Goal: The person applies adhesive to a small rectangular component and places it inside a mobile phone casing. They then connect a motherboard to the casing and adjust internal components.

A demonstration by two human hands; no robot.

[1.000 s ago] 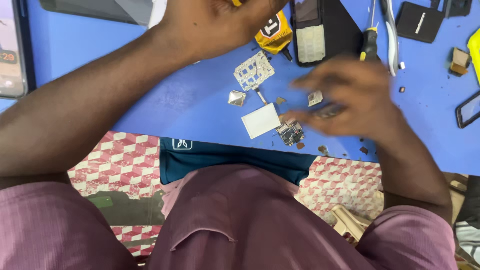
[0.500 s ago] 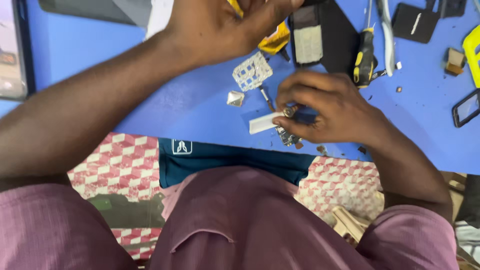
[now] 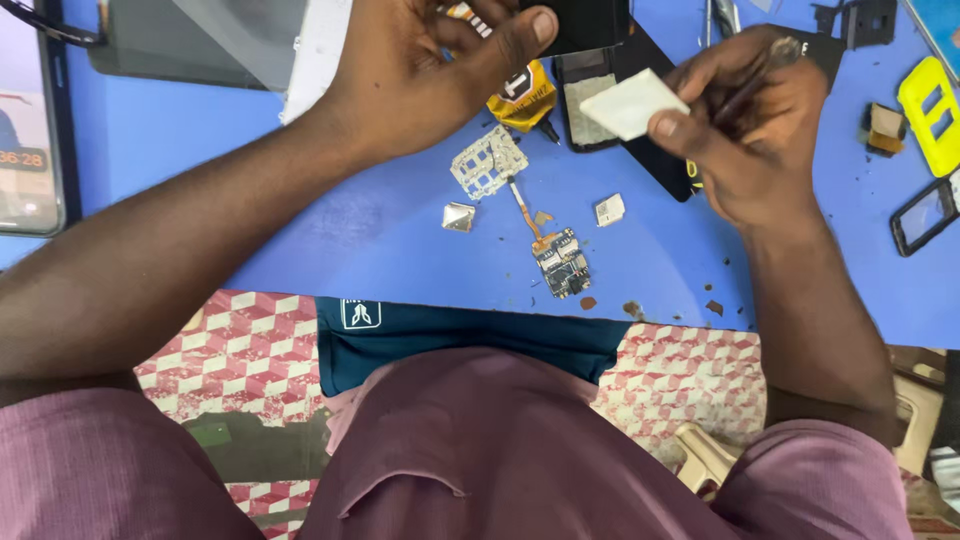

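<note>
White and flat, a small rectangular piece (image 3: 633, 102) sits pinched in the grip of the right hand (image 3: 745, 140), thumb under its near corner and fingers closed behind it, lifted above the blue desk (image 3: 330, 230). A thin dark tool (image 3: 752, 82) runs through the same fingers, its tip pointing up and away from the piece.

The left hand (image 3: 420, 70) is curled shut around a black flat device (image 3: 585, 22) at the far edge of the view, thumb pressed against its near side. Just under that thumb lies a yellow packet with a black label (image 3: 522, 92), partly hidden by the hand.

Between the two hands a dark phone body (image 3: 600, 100) lies on the desk. Below the left grip rests a perforated metal shield (image 3: 488, 162); a thin ribbon leads from it to a small circuit board (image 3: 561, 262) nearer the person. A small silver folded piece (image 3: 459, 216) lies left of the board, a small white square chip (image 3: 609, 210) just below the right grip.

Right of the right hand are a yellow plastic frame (image 3: 930, 115) and a small black-rimmed frame (image 3: 925, 215).
</note>
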